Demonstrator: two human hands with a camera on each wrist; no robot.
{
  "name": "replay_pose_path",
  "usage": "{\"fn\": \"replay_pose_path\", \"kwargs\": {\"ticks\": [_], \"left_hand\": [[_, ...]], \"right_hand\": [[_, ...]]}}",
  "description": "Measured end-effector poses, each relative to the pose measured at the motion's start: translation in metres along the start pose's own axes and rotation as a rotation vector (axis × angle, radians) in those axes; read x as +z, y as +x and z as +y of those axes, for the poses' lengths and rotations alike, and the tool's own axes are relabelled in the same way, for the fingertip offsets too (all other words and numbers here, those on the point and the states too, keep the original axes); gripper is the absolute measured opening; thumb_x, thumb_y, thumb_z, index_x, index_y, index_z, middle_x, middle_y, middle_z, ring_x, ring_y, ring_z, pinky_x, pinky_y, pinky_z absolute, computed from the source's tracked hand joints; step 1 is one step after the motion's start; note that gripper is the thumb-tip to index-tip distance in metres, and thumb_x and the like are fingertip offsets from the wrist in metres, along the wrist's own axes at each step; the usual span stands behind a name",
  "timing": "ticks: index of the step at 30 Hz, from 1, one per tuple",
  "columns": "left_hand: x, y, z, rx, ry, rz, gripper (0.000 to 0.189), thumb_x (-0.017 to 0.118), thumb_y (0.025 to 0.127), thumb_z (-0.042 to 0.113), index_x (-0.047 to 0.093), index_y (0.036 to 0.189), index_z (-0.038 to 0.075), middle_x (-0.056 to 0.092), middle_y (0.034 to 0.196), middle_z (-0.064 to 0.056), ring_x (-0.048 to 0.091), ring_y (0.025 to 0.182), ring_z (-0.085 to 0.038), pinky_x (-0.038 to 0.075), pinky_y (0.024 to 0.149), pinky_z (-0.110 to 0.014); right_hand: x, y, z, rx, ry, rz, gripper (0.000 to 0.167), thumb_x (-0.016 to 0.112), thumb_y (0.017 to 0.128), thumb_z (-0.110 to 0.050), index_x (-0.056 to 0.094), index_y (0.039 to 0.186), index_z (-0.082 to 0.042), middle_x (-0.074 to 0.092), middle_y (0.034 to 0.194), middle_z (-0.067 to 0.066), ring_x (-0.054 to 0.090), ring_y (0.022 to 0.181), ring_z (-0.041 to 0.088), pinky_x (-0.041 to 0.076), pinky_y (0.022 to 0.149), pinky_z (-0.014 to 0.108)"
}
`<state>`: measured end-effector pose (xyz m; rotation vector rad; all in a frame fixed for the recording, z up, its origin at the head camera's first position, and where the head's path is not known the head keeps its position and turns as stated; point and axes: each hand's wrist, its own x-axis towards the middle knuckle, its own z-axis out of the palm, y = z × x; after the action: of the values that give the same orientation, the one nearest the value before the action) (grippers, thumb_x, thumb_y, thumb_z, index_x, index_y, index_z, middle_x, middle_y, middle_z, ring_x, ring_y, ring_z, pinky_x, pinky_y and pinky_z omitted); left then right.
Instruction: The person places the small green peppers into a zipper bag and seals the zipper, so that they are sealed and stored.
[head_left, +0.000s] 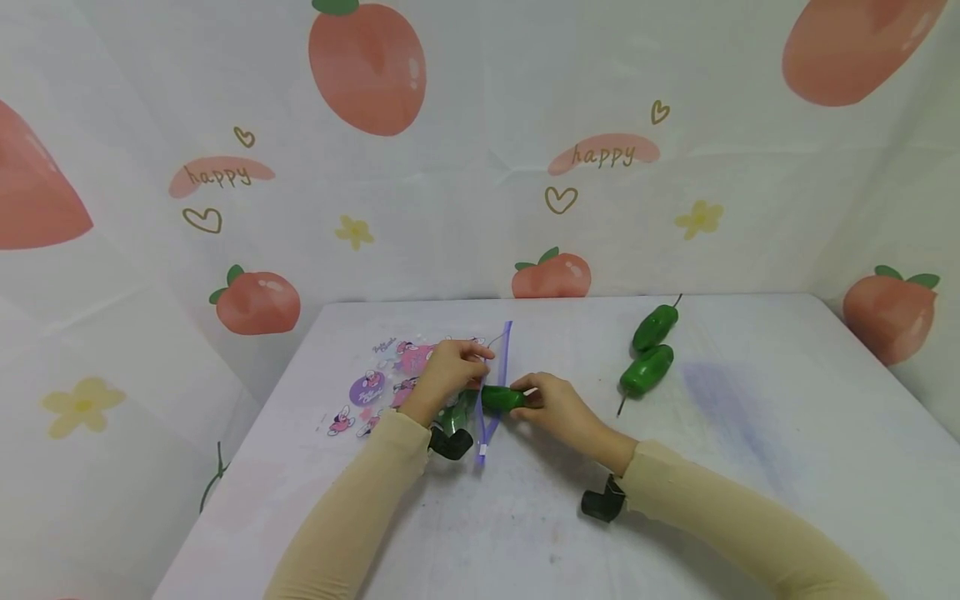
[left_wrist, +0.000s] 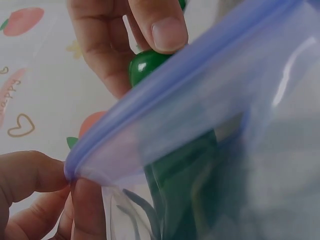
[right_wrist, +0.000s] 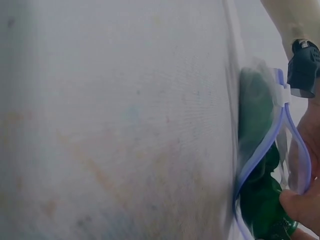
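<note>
My left hand (head_left: 450, 371) pinches the purple edge of a clear zip bag (head_left: 367, 387) between fingers and thumb, and the bag's mouth gapes toward the right. My right hand (head_left: 555, 408) holds a green pepper (head_left: 501, 399) by its right end, with its other end inside the mouth. Another green pepper (right_wrist: 255, 105) lies inside the bag, seen through the plastic. In the left wrist view, the purple zip strip (left_wrist: 165, 75) crosses in front of the held pepper (left_wrist: 145, 67), and the right thumb presses on that pepper.
Two more green peppers (head_left: 647, 371) with thin stems lie at the back right of the white table (head_left: 750, 517). A white slider (head_left: 482, 450) sits at the near end of the zip. Behind the table hangs a cloth (head_left: 465, 208) printed with peaches.
</note>
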<state>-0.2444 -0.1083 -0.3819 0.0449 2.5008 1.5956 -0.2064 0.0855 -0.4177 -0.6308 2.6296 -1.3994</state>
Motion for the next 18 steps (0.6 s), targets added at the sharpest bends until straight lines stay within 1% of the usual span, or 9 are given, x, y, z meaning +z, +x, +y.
{"fn": "replay_pose_path", "kwargs": {"ticks": [6, 13, 18], "left_hand": [[0.000, 0.000, 0.000, 0.009, 0.000, -0.003, 0.026, 0.064, 0.082, 0.000, 0.070, 0.107, -0.003, 0.066, 0.079, -0.007, 0.059, 0.062, -0.012, 0.058, 0.063, -0.027], [0.000, 0.000, -0.001, 0.016, 0.015, 0.000, 0.025, 0.064, 0.082, 0.001, 0.071, 0.106, -0.003, 0.066, 0.080, -0.008, 0.059, 0.062, -0.012, 0.058, 0.064, -0.027], [0.000, 0.000, 0.000, 0.013, 0.022, 0.004, 0.025, 0.065, 0.082, 0.001, 0.071, 0.106, -0.002, 0.065, 0.079, -0.007, 0.060, 0.062, -0.013, 0.058, 0.065, -0.027]], "right_hand": [[0.003, 0.003, 0.000, -0.006, -0.011, 0.000, 0.033, 0.074, 0.083, -0.006, 0.064, 0.114, 0.002, 0.065, 0.108, 0.014, 0.069, 0.092, 0.022, 0.057, 0.077, 0.028], [0.008, 0.007, -0.006, 0.029, -0.008, -0.001, 0.034, 0.073, 0.083, -0.003, 0.064, 0.115, 0.003, 0.065, 0.108, 0.013, 0.068, 0.090, 0.020, 0.057, 0.077, 0.028], [0.011, 0.009, -0.007, 0.030, -0.010, 0.001, 0.034, 0.072, 0.083, -0.001, 0.064, 0.115, 0.003, 0.064, 0.109, 0.014, 0.068, 0.092, 0.022, 0.057, 0.078, 0.028]]}}
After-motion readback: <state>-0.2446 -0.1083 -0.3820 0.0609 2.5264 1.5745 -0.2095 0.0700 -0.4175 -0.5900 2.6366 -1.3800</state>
